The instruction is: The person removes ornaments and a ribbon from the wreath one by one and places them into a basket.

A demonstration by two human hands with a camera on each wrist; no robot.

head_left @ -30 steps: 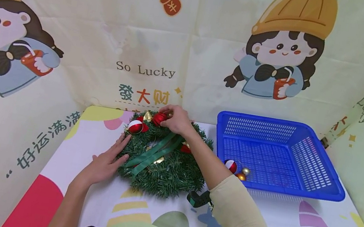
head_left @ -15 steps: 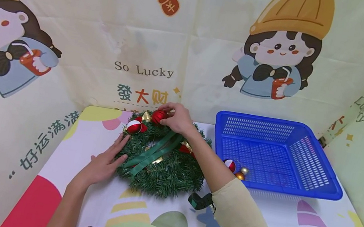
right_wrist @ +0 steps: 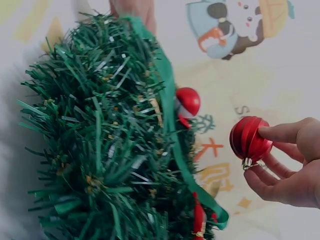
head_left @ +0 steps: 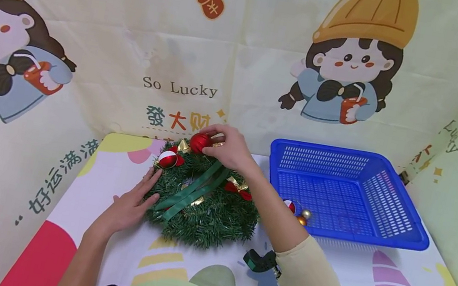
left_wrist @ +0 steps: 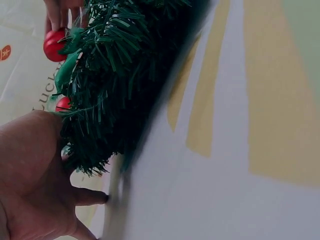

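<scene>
The thumb and fingers of the right hand (head_left: 230, 149) pinch a red ball (head_left: 200, 143), glossy, ribbed and topped with a small metal cap; it is over the far side of the wreath (head_left: 206, 231), clear of its needles in the right wrist view. The left hand (head_left: 130, 207) has its fingers spread against the wreath's left edge. Bristly dark-green tinsel forms the ring, crossed by a smooth green ribbon (head_left: 197, 194), with a shiny red-and-white bauble (head_left: 167, 159) at the left and a red bow (head_left: 239, 190) at the right. The right forearm slants in from the lower right, over the wreath's right side. Beside it, a blue perforated plastic basket (head_left: 395, 242) holds another red-and-white bauble (head_left: 289, 206), a silver ball (head_left: 306, 213) and a gold ball (head_left: 301, 220), grouped in its near left corner
</scene>
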